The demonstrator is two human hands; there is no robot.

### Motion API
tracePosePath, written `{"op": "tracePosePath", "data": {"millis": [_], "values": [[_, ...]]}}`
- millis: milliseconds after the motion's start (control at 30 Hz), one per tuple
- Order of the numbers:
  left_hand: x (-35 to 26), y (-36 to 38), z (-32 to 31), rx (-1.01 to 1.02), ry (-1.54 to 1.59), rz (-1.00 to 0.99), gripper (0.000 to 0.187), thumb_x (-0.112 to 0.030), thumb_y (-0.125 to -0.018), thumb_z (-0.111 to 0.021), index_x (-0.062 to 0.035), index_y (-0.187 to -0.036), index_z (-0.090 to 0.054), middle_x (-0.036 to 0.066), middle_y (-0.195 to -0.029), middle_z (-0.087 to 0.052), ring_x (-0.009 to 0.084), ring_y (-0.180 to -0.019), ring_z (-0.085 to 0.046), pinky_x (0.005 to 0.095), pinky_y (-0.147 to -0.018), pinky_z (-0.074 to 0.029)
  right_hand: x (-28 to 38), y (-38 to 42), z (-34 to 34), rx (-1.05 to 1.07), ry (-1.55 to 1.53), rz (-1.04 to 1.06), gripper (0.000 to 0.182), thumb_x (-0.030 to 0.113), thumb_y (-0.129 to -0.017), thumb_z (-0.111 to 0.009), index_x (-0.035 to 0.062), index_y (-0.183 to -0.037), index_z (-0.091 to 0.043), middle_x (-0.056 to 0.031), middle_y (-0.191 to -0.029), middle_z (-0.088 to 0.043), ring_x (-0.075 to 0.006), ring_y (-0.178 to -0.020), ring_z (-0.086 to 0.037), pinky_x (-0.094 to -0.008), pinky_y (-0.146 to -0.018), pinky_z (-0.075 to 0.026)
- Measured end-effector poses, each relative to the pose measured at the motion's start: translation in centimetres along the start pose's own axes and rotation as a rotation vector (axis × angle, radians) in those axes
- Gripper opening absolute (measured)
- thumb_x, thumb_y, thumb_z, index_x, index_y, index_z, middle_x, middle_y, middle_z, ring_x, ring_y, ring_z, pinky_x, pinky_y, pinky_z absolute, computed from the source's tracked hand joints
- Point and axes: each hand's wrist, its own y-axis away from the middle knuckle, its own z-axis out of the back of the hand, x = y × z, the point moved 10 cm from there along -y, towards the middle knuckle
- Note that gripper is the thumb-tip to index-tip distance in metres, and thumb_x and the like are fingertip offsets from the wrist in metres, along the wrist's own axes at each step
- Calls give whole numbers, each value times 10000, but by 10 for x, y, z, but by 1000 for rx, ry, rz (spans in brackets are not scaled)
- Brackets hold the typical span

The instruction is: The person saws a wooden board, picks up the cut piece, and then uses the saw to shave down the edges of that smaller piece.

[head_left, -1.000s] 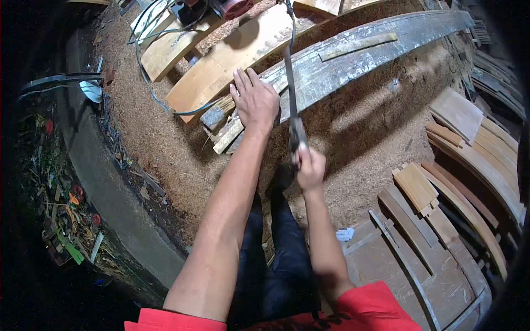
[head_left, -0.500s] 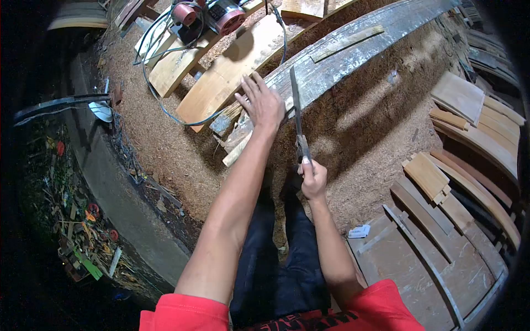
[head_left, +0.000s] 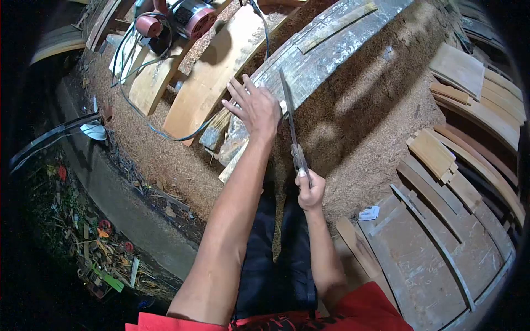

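Observation:
My right hand is closed around the handle of a hand saw, whose narrow dark blade points away from me. The blade runs close beside my left hand, at the near edge of a worn, paint-spattered plank. My left hand is spread flat, palm down, over a pale wooden strip whose near end sticks out past the plank. Most of that strip is hidden by the hand and forearm. Whether the saw teeth touch the strip cannot be made out.
A red-and-black power tool with a cable sits on boards at the upper left. Curved wooden pieces and stacked boards lie at the right. Sawdust covers the ground. A concrete ledge runs along the left.
The whole view has shifted, with the plank and power tool now further left. The saw and right hand sit slightly lower and further left in view. My left hand's fingers look more spread.

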Motion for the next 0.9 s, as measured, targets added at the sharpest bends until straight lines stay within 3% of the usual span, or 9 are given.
{"op": "tracePosePath", "data": {"millis": [33,167,300,467,600,767,900], "values": [[0,0,-1,10,3,1,585,-314,-995,-340,33,-1465,-301,275,-1562,-156,378,-1481,-72,630,-1145,8,-7,-1,3,29,-3,-85,386,277,-949,-564,28,-658,-519,23,-580,-459,-62,-553,-420,-267,-502,-336],[-1,2,1,-5,-3,-11,582,-312,-998,-331,41,-1460,-306,284,-1556,-168,390,-1478,-75,628,-1145,13,7,-22,-7,14,-37,-8,351,256,-960,-541,27,-695,-527,17,-600,-469,-69,-571,-437,-260,-511,-339],[0,0,3,-17,11,-15,582,-316,-1003,-331,54,-1452,-315,294,-1550,-174,402,-1473,-83,630,-1145,8,-9,46,7,24,-92,22,353,241,-962,-531,49,-668,-508,15,-596,-465,-82,-562,-437,-273,-517,-350],[-1,3,4,-84,25,-45,576,-336,-1011,-329,53,-1436,-331,303,-1536,-203,418,-1465,-110,647,-1135,-6,10,-39,-13,12,-79,51,374,267,-967,-532,37,-673,-511,13,-594,-464,-80,-553,-431,-269,-502,-346],[-1,2,1,-22,17,-27,597,-308,-1004,-312,83,-1456,-284,308,-1551,-160,404,-1477,-66,635,-1142,10,-17,37,9,52,-52,96,350,244,-960,-532,43,-674,-501,23,-584,-441,-63,-559,-429,-251,-506,-330],[0,1,2,-32,69,-17,602,-306,-1005,-293,89,-1458,-253,317,-1551,-138,406,-1477,-51,638,-1144,30,-10,-6,-10,66,-90,28,351,236,-963,-537,32,-678,-505,26,-599,-452,-68,-564,-415,-258,-508,-327],[-2,3,6,-16,12,-22,609,-294,-997,-307,91,-1463,-230,310,-1552,-148,395,-1479,-55,628,-1150,29,-11,12,4,33,-120,5,353,231,-957,-536,37,-664,-507,17,-614,-485,-80,-575,-442,-262,-520,-351]]}}
